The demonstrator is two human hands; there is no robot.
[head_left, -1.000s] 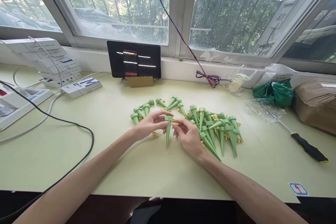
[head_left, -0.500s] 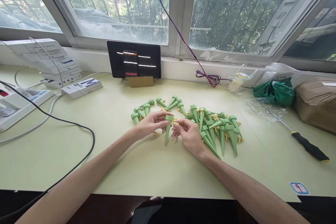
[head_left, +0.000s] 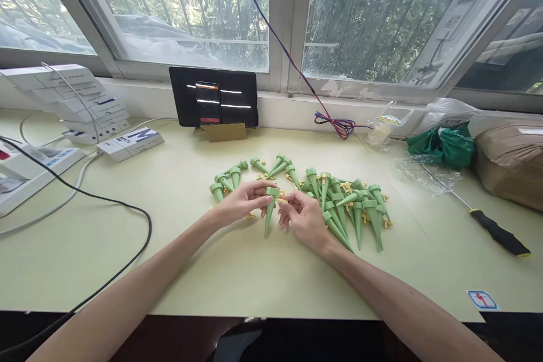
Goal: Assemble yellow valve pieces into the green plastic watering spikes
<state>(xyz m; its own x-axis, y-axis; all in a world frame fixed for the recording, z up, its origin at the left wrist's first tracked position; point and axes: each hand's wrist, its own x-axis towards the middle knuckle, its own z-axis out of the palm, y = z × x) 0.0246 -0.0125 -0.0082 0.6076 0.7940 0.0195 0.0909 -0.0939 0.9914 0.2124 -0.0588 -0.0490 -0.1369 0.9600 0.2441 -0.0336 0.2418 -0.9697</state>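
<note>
My left hand [head_left: 245,201] is closed on the capped end of a green plant watering spike [head_left: 270,216], whose tip points down over the table. Close against its right side, my right hand [head_left: 302,215] pinches a small yellow valve [head_left: 281,199] at the spike's cap. Fingers partly cover the valve, so I cannot tell whether it sits in the cap. To the right lies a heap of green spikes [head_left: 358,220] with small yellow valves [head_left: 347,187] among them. Behind my hands, several more green spikes [head_left: 280,165] lie on the table.
A tablet [head_left: 178,96] leans near the window behind a cardboard piece [head_left: 227,132]. White boxes [head_left: 80,96] are stacked at the left, near a black cable [head_left: 114,198]. At the right are a screwdriver [head_left: 498,232], a green bag [head_left: 445,144] and a brown package [head_left: 513,164].
Both hands stay together at the same spike and valve, with only slight finger movement. The whole view has shifted a little.
</note>
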